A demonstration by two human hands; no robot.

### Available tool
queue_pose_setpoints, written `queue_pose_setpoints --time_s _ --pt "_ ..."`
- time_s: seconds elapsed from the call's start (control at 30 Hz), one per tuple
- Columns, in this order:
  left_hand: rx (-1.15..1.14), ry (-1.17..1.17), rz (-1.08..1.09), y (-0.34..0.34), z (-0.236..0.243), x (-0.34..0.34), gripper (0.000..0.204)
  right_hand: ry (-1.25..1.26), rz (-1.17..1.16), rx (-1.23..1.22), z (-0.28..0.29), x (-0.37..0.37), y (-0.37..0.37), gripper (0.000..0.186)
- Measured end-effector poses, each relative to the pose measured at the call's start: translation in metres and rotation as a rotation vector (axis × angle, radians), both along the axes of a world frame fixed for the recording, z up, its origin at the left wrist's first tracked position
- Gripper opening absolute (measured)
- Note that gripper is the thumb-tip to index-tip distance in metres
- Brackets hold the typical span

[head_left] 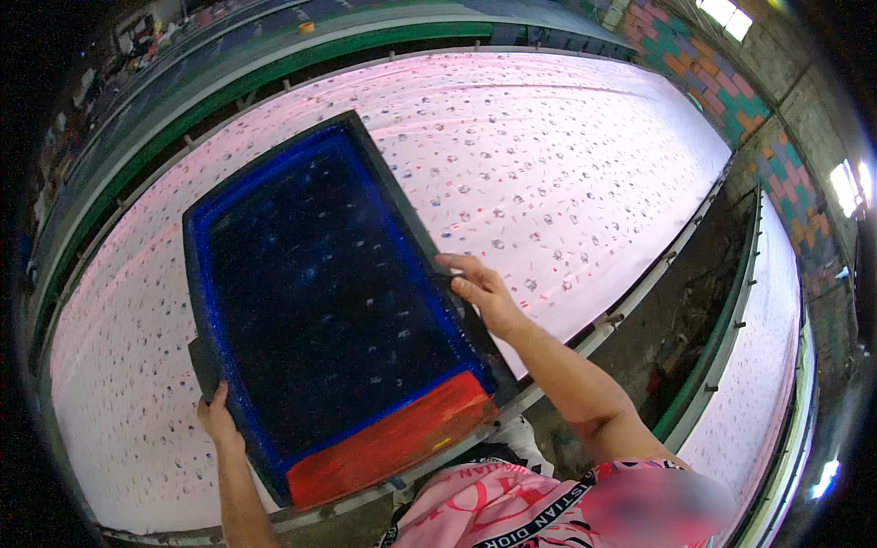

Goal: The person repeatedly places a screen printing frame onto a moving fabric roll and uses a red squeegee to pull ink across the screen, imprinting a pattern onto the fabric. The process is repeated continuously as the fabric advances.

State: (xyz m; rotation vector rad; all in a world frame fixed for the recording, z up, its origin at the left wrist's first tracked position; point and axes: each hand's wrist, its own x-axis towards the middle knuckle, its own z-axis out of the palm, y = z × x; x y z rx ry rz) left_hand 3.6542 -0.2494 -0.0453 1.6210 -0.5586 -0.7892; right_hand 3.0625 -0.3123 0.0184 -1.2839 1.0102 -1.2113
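A large screen-printing frame with dark mesh, a blue border and a red band along its near end is tilted slightly over a long pale pink fabric printed with small scattered motifs. My left hand grips the frame's left edge low down, fingers partly hidden behind it. My right hand grips the right edge higher up, thumb and fingers on the dark rim. My pink patterned top shows at the lower edge. I cannot tell whether the frame touches the fabric.
A metal rail edges the fabric table. To the right, past a dark gap, runs another long table with pale fabric. Grey-green tables lie beyond the far side. A painted block wall with bright windows stands at upper right.
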Motion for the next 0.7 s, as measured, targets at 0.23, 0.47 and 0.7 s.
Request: queue_pose_setpoints --time_s 0.23,0.47,0.7 --pt "-0.048 0.016 -0.042 -0.057 0.013 -0.207 0.040 0.032 -0.086 0.129 0.002 -0.185 -0.041 0.054" --pt "-0.025 -0.063 -0.053 -0.091 0.003 -0.395 0.037 0.085 -0.166 0.170 -0.012 -0.362 -0.081 0.051" --pt "-0.026 -0.074 -0.037 -0.097 0.007 -0.530 0.032 -0.080 -0.219 0.188 -0.022 -0.482 -0.088 0.055"
